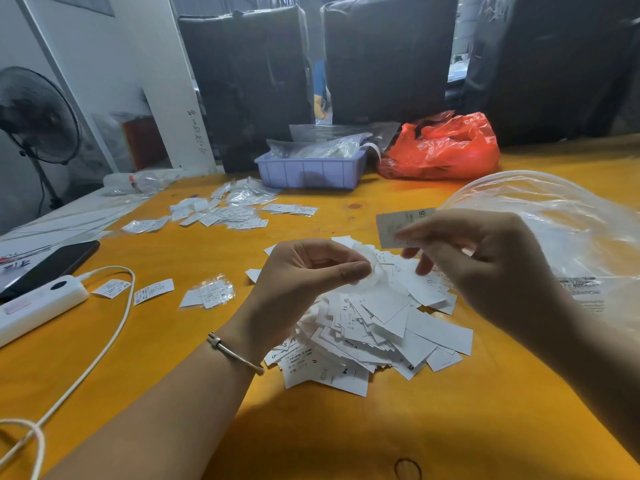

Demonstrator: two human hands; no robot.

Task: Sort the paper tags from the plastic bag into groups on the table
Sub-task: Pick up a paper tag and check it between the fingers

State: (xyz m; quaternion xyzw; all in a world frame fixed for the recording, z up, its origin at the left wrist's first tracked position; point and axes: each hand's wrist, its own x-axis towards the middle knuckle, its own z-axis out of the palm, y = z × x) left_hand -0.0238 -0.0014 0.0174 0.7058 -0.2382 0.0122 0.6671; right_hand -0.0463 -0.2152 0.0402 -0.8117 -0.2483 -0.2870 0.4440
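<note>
Currently, the unsorted tag pile [374, 327] lies at lower centre of the yellow table [173, 341]. Above it, the left hand [301, 282] pinches a small clear sleeve [370, 268]; the right hand [485, 258] pinches one tag [398, 225] marked S. Read the size letter before placing. Right of centre lies the clear plastic bag [554, 220]. Sorted groups [225, 213] occupy the upper-left area; match the tag to its group.

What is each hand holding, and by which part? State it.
The right hand pinches a paper tag by its lower right part. The left hand pinches a small clear plastic sleeve at its upper edge.
</note>
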